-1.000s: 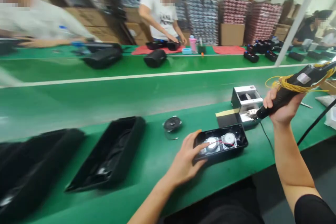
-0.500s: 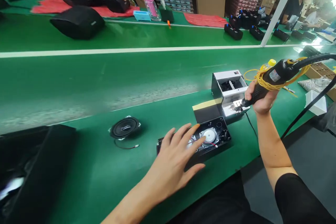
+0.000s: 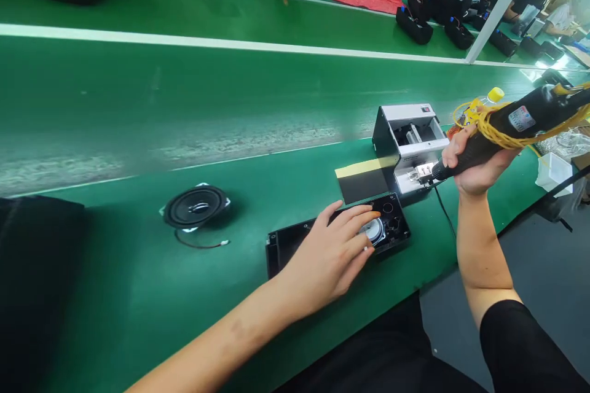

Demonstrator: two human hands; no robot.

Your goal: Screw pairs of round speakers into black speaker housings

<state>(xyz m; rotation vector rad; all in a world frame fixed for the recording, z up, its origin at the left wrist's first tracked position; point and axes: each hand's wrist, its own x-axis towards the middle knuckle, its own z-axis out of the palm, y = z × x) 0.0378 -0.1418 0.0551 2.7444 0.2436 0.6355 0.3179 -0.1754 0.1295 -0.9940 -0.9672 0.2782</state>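
My right hand (image 3: 482, 169) is wrapped round a black electric screwdriver (image 3: 537, 107) with yellow cord wound about it. The screwdriver's tip is at the front of a silver and black screw feeder (image 3: 408, 112). My left hand (image 3: 325, 255) lies over a long black speaker housing (image 3: 288, 245), fingers stretched and slightly bent. A small round speaker (image 3: 375, 231) inside the housing shows partly beyond the fingers; the housing's middle is hidden. Further left, a loose black round speaker (image 3: 196, 207) lies on the green bench with its wire and white plug (image 3: 224, 242).
A black strip with a yellow edge (image 3: 364, 172) lies beside the feeder. A yellow-capped bottle (image 3: 495, 96) and a white box (image 3: 553, 173) are at the right. A large dark case (image 3: 41, 276) fills the left. Several black units (image 3: 413, 26) stand across the bench near a post (image 3: 502, 9).
The view has shifted. My left hand has come down closer over the housing, its fingers nearer together. My right hand still holds the screwdriver with its tip at the feeder.
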